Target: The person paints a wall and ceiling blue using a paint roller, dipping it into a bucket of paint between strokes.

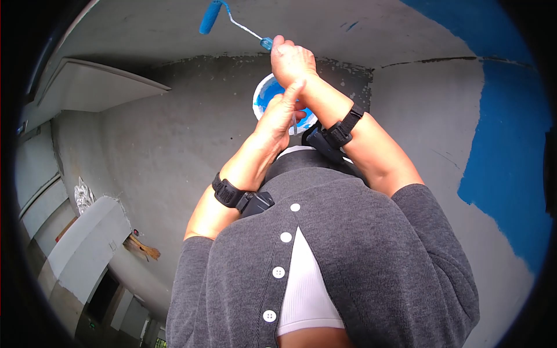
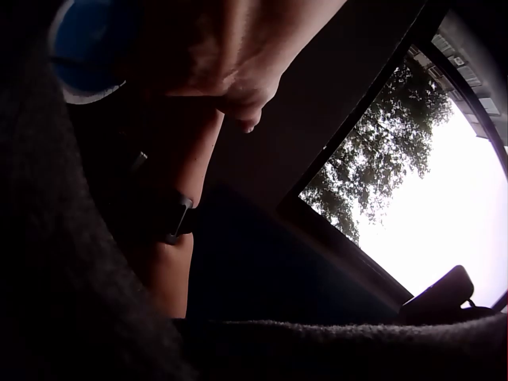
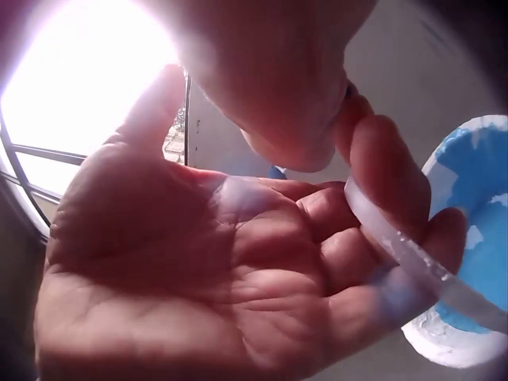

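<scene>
Nearest is the dark grey buttoned cardigan (image 1: 348,249), its sleeves ending above two bare forearms with black wristbands. In front of it the left hand (image 1: 277,120) lies palm up, its fingers curled round a pale, translucent plastic bail handle (image 3: 421,262). From that band hangs a round white bucket (image 1: 260,113), blue paint coating its inside and white smears along its rim. The bail looks thin and bendy – likely to press into the fingers if the load is heavy, and apt to let the bucket swing; how full it is cannot be told. It would carry best from the middle of the bail, with a palm under the base for steadiness, since the smeared rim would probably be slippery.

Just beyond, the right hand (image 1: 294,65) grips a small paint roller by its translucent blue plastic handle (image 1: 266,44); whether the hands touch is unclear. The roller's bent, whitish frame (image 1: 243,26) reaches out to a fuzzy blue sleeve (image 1: 210,17), held clear of the bucket. It should be light and stiff along the frame, soft and wet at the sleeve – the handle is the place to hold it. Farther off stands a grey plastered wall (image 1: 174,127), with a broad blue painted area (image 1: 510,127) to the right
</scene>
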`<state>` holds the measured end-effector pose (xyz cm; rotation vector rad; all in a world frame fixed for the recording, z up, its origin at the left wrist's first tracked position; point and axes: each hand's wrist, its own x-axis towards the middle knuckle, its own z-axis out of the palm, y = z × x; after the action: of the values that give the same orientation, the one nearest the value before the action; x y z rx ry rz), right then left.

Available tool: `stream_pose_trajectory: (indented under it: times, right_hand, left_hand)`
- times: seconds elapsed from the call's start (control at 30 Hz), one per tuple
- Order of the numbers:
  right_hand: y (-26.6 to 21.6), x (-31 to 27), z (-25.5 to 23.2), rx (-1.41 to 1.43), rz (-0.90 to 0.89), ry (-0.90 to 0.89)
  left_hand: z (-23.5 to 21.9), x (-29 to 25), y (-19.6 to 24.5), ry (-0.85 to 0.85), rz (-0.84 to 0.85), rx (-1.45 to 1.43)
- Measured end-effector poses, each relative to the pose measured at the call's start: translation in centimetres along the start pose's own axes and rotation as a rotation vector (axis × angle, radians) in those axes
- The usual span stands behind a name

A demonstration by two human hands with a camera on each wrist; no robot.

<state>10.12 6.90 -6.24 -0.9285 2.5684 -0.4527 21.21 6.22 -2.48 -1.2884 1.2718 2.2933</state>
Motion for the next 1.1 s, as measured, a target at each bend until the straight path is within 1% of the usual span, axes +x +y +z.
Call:
stream_pose_trajectory:
  times: [0.03, 0.07, 0.1, 0.23, 0.27, 0.3, 0.33, 0.4, 0.47, 0.6, 0.73, 0.83, 0.9, 0.93, 0.97, 1.03, 1.1]
  right_hand:
    - [-0.1, 0.0, 0.2, -0.014, -0.047, 0.037]
    - [3.9, -2.2, 0.8, -0.031, -0.07, 0.114]
    - [3.4, -1.7, 1.1, -0.032, -0.073, 0.109]
    - [3.0, -1.0, 2.1, -0.109, -0.102, 0.174]
    - [2.9, -1.0, 2.3, -0.131, -0.111, 0.195]
    - [6.2, -3.4, 2.7, -0.124, -0.12, 0.218]
    - [6.2, -3.6, 2.9, -0.143, -0.127, 0.23]
    - [6.5, -3.9, 3.4, -0.166, -0.138, 0.245]
    - [6.7, -3.9, 3.9, -0.23, -0.145, 0.289]
    - [6.9, -3.7, 4.3, -0.234, -0.123, 0.268]
    - [7.1, -3.6, 4.1, -0.22, -0.113, 0.267]
    - [7.3, -3.4, 4.1, -0.217, -0.1, 0.252]
    - [7.2, -2.8, 3.9, -0.214, -0.086, 0.24]
    - [7.2, -2.7, 3.7, -0.205, -0.072, 0.234]
    - [7.2, -2.7, 3.7, -0.195, -0.057, 0.227]
    - [7.3, -2.6, 3.2, -0.19, -0.053, 0.241]
    - [7.2, -2.1, 2.8, -0.188, -0.049, 0.253]
  left_hand:
    - [0.1, 0.1, 0.0, 0.002, -0.021, -0.005]
    - [3.9, 0.1, -3.3, -0.038, 0.039, 0.019]
    - [4.3, -0.4, -2.3, -0.081, 0.077, 0.022]
    - [5.3, 0.7, -2.4, -0.111, 0.106, -0.094]
    - [5.4, 1.1, -2.8, -0.039, 0.119, -0.15]
    - [8.5, 1.1, -5.9, 0.031, 0.152, -0.195]
    - [8.7, 0.9, -5.9, 0.03, 0.153, -0.196]
    - [9.3, 0.7, -5.8, 0.13, 0.104, -0.262]
    - [9.2, 1.4, -6.6, 0.133, 0.107, -0.254]
    - [8.6, 1.6, -6.3, 0.137, 0.068, -0.201]
    - [8.3, 1.2, -6.0, 0.117, 0.073, -0.112]
    - [7.3, 1.2, -5.6, 0.084, 0.043, -0.057]
    - [6.0, 1.8, -5.2, 0.014, -0.02, -0.018]
    - [6.1, 1.3, -5.1, 0.054, 0.031, -0.097]
    - [5.5, 1.0, -4.5, 0.031, 0.001, -0.07]
    - [4.9, 0.5, -4.1, 0.16, 0.033, -0.116]
    - [4.2, 0.3, -4.1, 0.153, 0.068, -0.126]
